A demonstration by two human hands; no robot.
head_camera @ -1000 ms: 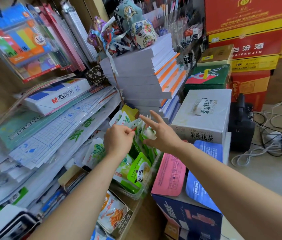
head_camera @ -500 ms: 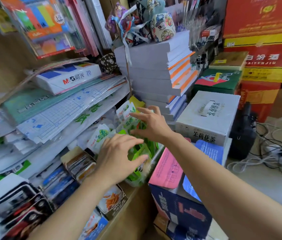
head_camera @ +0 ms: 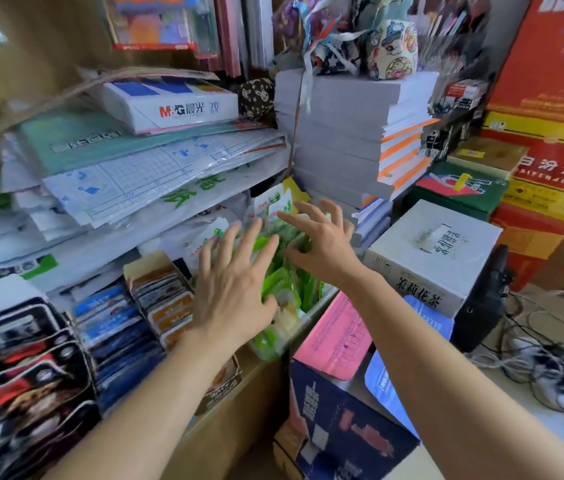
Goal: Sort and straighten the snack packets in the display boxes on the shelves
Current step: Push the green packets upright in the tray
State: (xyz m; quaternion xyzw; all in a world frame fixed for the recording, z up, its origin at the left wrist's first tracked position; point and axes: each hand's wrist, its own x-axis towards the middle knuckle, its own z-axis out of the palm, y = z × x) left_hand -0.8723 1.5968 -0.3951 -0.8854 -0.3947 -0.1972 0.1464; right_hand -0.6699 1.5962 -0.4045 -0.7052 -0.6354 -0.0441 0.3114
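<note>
Left hand (head_camera: 235,289) is spread wide, palm down on the green snack packets (head_camera: 291,285); right hand (head_camera: 322,244), fingers splayed, presses them too, gripping nothing.

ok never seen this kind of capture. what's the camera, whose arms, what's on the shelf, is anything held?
There is no robot here. A person wears one wide-angle camera on the head, looking forward and down, so the two bare arms are their own. The left hand and right hand are spread, fingers open, over a clear tub of green snack packets on the shelf. Neither hand has a grip on anything, as far as the blur allows. Beside the tub, to the left, stand display boxes of orange packets and blue packets. Above lie paper pads and a white M&G box. To the right sits a white tea carton.
</note>
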